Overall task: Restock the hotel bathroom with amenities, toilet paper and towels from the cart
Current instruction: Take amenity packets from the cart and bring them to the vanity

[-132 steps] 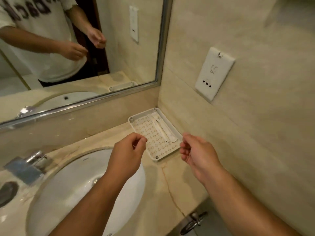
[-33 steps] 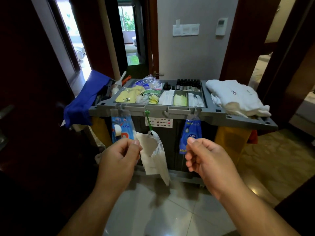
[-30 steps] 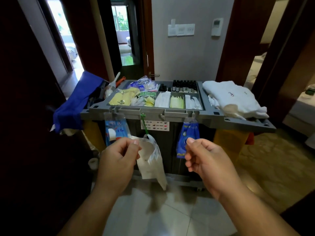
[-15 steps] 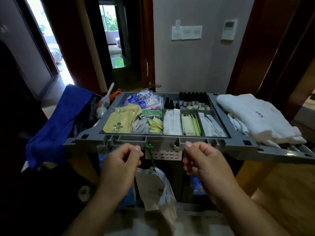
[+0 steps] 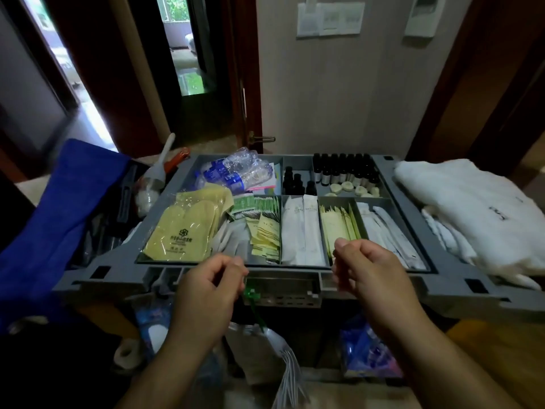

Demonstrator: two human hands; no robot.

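At the cart (image 5: 457,287), two hands hover, left hand (image 5: 209,287) and right hand (image 5: 371,273), grips curled, empty.

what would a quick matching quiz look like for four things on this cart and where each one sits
Things
1 white towels
2 blue cloth
3 dark little bottles
4 plastic water bottles

Places
a back row, left compartment
b draped over the left end of the cart
c piled on the cart's right end
d back row, right part

Pairs: 1-c, 2-b, 3-d, 4-a
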